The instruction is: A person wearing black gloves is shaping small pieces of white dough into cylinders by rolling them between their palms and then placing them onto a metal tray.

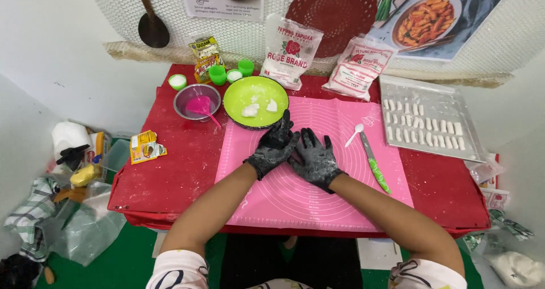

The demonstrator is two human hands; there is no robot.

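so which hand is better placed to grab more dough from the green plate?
Left, probably. The left hand lies just below the green plate, its fingertips near the rim, with the dough pieces straight ahead. The right hand sits lower on the pink mat, nearer the knife.

Two gloved hands, the left hand [274, 147] and the right hand [314, 158], rest on one pink silicone mat [340, 198]. One green plate [255, 99] holds three dough lumps [250, 110]. There are two flour bags [290, 51], one green-handled knife [374, 164], one white spoon [354, 134], three small green cups [217, 74] and one metal bowl [196, 100].
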